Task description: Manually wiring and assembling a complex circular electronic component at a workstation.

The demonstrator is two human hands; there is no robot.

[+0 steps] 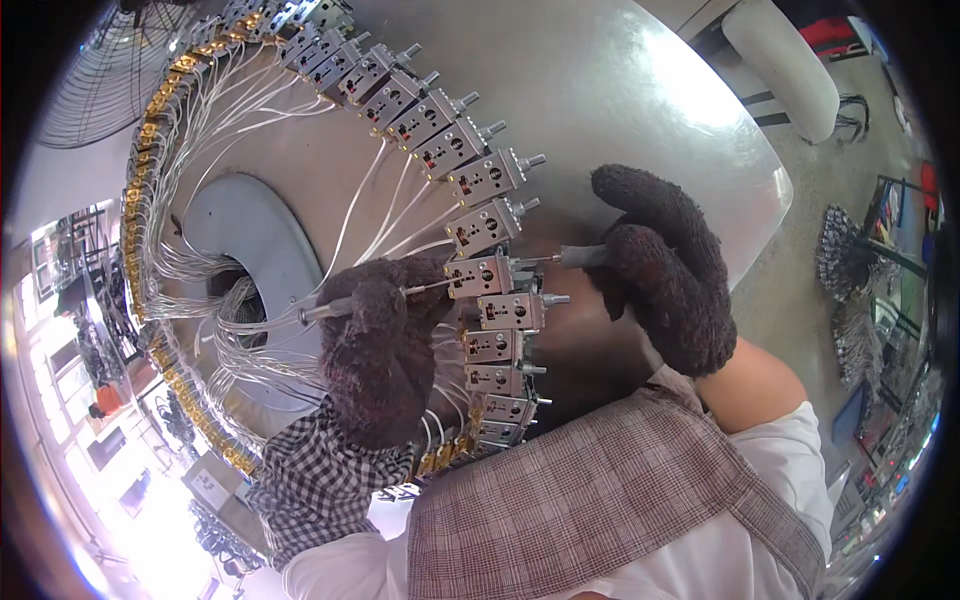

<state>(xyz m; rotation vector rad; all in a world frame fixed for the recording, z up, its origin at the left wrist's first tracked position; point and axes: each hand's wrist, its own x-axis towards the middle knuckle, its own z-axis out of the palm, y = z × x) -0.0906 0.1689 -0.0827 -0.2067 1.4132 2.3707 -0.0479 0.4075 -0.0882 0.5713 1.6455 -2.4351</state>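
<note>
Dark knitted gloves cover both of my hands. My left hand [375, 350], inside the ring of metal units, is closed round a slim tool with a grey handle [328, 310]. The tool's thin shaft [430, 287] reaches the face of a small boxy metal control unit [478, 276]. On the outer side, my right hand [665, 265] grips a screwdriver [582, 257] with a grey handle. Its narrow blade points left at that unit's spindle end; exact contact is too small to tell. Similar units [483, 178] with threaded spindles stand in a curved row above and below.
Thin white leads [365, 205] run from the units toward a grey central hub [245, 215]. Brass-coloured fittings [140, 200] line the ring's far left side. A shiny metal tabletop [590, 80] lies beneath. A fan guard [110, 90] stands at upper left, a pale padded seat [785, 65] at upper right.
</note>
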